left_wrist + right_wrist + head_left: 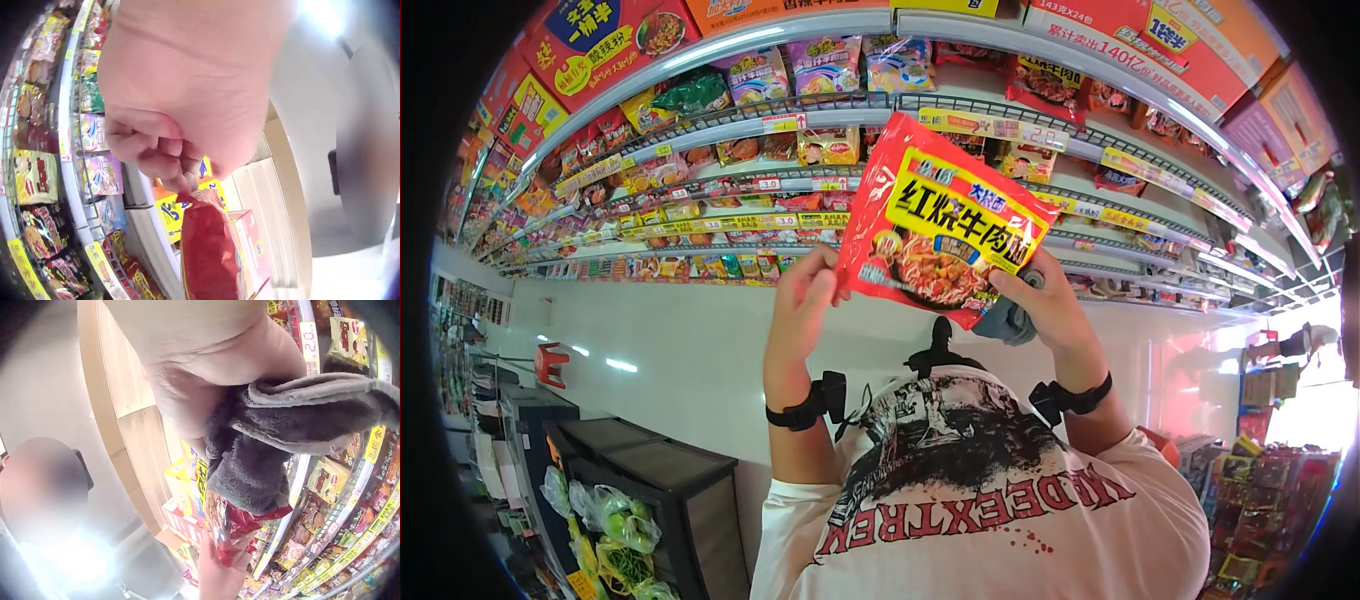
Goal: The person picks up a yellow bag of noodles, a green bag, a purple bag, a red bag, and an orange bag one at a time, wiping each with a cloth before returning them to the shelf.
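A red instant noodle packet (945, 205) with a yellow label and a picture of a noodle bowl is held up at a tilt, its front facing the head camera. My left hand (802, 300) pinches its lower left corner; the left wrist view shows the fingers curled at the end of the red packet (212, 256). At the lower right corner, my right hand (1052, 305) grips the packet with the thumb on its front. A dark grey plush cloth (256, 469) is also in the right hand, hanging behind the packet and covering part of it in the right wrist view.
Curved shelves (730, 130) of noodle packets with price labels stretch across the front. Large cartons (1140, 50) stand on top. Black crates (650, 450) with bagged vegetables (628, 525) stand at the lower left, and a red stool (551, 365) is on the floor farther left.
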`<act>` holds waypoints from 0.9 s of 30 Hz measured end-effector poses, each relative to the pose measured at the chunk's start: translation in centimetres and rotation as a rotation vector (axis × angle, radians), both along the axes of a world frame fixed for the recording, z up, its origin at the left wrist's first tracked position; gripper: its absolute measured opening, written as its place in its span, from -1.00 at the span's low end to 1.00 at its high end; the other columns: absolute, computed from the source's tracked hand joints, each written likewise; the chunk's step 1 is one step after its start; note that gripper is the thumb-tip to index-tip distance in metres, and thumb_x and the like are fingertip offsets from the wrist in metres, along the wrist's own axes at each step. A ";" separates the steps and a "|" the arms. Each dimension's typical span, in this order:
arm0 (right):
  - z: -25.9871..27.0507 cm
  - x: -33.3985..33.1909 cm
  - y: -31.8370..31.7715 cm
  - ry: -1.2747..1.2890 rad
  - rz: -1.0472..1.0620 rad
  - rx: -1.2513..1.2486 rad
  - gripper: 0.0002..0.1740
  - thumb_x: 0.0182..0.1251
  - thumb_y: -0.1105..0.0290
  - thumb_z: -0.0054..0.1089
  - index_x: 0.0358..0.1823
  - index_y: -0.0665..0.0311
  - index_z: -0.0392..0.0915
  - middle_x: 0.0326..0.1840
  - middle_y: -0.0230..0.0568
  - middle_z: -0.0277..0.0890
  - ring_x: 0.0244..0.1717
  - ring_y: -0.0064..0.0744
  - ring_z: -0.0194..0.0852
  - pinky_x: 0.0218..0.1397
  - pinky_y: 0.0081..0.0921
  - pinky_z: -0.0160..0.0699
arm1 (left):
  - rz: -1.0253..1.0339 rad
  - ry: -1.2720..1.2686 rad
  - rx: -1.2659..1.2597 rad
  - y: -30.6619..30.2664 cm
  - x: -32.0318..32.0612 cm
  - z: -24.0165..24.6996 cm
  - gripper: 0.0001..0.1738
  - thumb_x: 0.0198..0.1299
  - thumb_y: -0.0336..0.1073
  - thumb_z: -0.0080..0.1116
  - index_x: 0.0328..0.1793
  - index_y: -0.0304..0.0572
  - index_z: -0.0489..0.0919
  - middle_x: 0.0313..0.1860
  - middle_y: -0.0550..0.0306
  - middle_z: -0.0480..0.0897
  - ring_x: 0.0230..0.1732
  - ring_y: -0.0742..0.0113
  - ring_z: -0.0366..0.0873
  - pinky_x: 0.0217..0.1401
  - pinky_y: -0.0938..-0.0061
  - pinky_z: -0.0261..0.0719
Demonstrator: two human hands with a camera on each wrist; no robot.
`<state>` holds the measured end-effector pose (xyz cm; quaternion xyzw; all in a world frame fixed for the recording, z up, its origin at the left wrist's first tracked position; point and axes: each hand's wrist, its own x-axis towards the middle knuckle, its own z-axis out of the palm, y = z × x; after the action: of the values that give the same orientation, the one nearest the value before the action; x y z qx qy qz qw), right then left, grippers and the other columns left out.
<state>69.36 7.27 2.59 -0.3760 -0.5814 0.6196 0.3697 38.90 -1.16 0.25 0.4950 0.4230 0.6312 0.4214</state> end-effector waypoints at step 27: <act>-3.0 -2.3 -0.3 0.144 -0.064 -0.237 -0.53 0.42 0.33 0.50 0.27 0.32 0.58 0.14 -0.30 0.72 0.10 -0.57 0.66 0.23 -0.50 0.63 | -0.070 -0.581 0.199 3.2 4.7 0.8 -0.30 0.71 0.06 -0.33 0.75 -0.25 0.12 0.68 0.00 0.32 0.67 0.10 0.27 0.71 0.04 0.17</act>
<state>67.09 7.00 -0.43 -0.3897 -0.4639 0.6973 0.3831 43.57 2.07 1.01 0.3467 0.2036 0.7699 0.4956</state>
